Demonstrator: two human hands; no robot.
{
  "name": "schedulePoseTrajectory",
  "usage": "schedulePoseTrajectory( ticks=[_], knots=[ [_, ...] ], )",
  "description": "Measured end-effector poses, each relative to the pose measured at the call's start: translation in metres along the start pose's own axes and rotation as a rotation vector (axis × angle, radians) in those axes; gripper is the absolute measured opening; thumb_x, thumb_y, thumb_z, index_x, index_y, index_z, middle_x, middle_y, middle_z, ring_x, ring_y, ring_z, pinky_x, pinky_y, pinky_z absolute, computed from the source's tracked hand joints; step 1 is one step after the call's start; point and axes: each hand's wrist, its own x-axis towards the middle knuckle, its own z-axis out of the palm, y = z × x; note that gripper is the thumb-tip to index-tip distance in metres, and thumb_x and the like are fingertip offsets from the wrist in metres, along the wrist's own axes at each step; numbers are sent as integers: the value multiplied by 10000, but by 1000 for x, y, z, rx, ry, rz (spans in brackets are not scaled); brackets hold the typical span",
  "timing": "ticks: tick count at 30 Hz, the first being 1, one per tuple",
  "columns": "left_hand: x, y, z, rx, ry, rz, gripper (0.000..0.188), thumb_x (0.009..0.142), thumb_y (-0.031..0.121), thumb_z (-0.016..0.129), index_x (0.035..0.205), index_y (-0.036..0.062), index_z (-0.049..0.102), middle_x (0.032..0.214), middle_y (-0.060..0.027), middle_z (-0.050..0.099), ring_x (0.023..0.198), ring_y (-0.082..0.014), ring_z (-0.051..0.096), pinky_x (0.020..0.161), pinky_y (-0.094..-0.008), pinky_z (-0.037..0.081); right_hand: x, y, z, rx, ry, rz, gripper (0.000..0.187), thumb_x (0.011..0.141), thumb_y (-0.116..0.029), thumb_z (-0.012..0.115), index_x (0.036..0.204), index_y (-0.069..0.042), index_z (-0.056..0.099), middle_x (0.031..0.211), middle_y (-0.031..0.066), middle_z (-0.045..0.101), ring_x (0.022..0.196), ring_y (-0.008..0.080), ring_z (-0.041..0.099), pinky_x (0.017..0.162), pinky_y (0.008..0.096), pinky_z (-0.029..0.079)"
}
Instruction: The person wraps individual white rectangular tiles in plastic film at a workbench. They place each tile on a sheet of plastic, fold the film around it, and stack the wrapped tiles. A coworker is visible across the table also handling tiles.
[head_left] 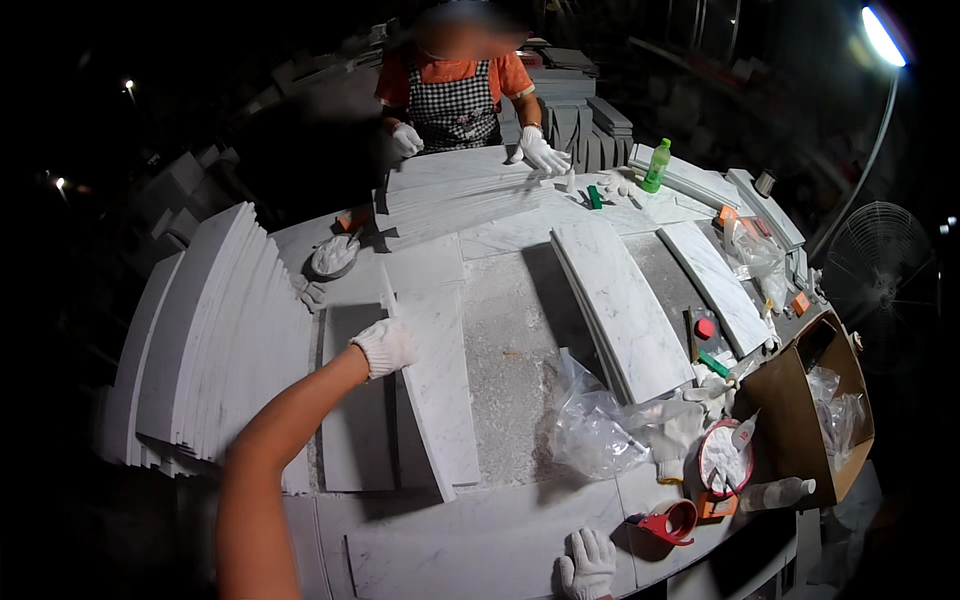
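Observation:
My left hand (pixel 385 347), in a white knitted glove, is closed on the raised left edge of a white marble slab (pixel 440 390). That slab is tilted, with a dark gap under the raised edge; its far-side fingers are partly hidden. A flat grey-white slab (pixel 355 420) lies just to its left. My right hand (pixel 588 565), also gloved, rests with fingers spread on the pale slab (pixel 450 545) along the near edge. Close to it on the right lies a red tape dispenser (pixel 668 523).
Upright slabs (pixel 230 340) crowd the left. More slabs (pixel 620 310) lie right of centre, near a clear plastic bag (pixel 597 425), a bowl of white paste (pixel 725 458) and a cardboard box (pixel 790 400). Across the table, a gloved co-worker (pixel 455 105) stands behind stacked slabs (pixel 455 190).

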Motion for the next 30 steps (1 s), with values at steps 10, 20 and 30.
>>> schedulePoseTrajectory(
  ticks=[10,20,30],
  knots=[
    [-58,22,-107,-67,-32,-172,107,781,181,608,754,122,693,778,-63,659,780,-255,661,647,-394,543,-9,9,12,20,58,-57,541,966,-391,479,1447,-147,440,1523,153,364,1353,395,388,1114,465,336],
    [-129,128,-208,-312,-73,-344,227,786,341,665,739,120,658,761,-76,642,740,-263,652,585,-420,521,-8,54,70,-65,500,-297,530,832,-366,616,1261,-59,567,1338,157,527,1255,364,457,1047,517,338],
    [-200,263,-251,-727,98,-436,299,780,373,709,697,102,614,652,-90,549,639,-300,587,567,-430,459,-11,53,39,-53,416,-366,400,905,-312,550,1231,-91,613,1278,109,591,1201,303,526,973,468,397]
  ],
)
